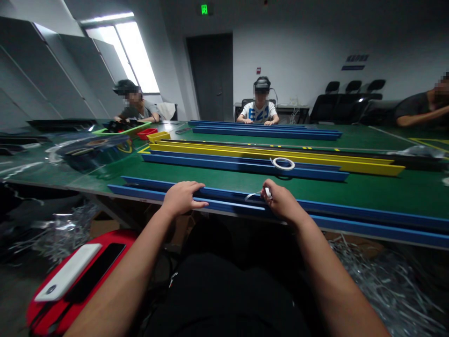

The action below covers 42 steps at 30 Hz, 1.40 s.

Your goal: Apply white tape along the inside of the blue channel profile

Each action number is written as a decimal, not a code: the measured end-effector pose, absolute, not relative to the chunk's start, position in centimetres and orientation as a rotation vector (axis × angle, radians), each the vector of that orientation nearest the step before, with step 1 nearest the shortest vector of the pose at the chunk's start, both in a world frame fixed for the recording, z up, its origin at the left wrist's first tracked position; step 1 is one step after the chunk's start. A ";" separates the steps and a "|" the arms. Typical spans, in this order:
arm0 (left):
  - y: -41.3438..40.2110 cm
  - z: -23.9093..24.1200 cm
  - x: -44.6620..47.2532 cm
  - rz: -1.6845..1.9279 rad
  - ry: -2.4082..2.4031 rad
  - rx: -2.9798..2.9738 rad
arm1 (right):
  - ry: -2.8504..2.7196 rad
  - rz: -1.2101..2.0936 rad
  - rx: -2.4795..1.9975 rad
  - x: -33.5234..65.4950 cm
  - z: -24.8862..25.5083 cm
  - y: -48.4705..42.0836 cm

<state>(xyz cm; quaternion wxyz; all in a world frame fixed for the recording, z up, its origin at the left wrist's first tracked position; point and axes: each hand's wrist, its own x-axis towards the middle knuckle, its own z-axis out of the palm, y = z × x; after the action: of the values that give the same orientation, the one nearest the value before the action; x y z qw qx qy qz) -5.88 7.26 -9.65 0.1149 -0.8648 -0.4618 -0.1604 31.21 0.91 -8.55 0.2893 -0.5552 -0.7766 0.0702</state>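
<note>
A long blue rail (351, 210) lies along the near edge of the green table (386, 189). My left hand (182, 197) rests on top of this rail with its fingers curled over it, holding it down. My right hand (280, 202) is pinched on a small roll of white tape (268, 192), and a thin white strip runs left from it along the rail. A second white tape roll (283, 163) sits on another blue rail (245, 164) farther back.
Yellow rails (266, 154) and more blue rails (263, 128) lie across the table. Coloured bins (154, 135) and clear plastic stand at the left. Three other people sit around the table. A red stool (80, 276) with a white device stands at my lower left; plastic scraps cover the floor.
</note>
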 end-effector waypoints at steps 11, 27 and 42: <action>7.2 -9.7 -5.8 -0.485 -1.370 -2.538 | -2.193 0.207 -1.477 31.1 -8.1 1.2; 7.2 -9.0 -5.8 -0.435 -1.400 -2.604 | -2.236 0.120 -1.427 30.8 -7.9 1.0; 2.9 -7.0 8.0 -0.347 -1.150 -2.891 | -2.225 0.141 -1.502 30.8 -7.6 0.8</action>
<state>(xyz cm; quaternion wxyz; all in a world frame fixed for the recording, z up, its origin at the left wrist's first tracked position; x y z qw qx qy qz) 8.03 2.89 -6.98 0.0054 -0.9235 -0.3673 -0.1109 30.81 0.83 -7.56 0.2250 -0.5444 -0.8065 0.0513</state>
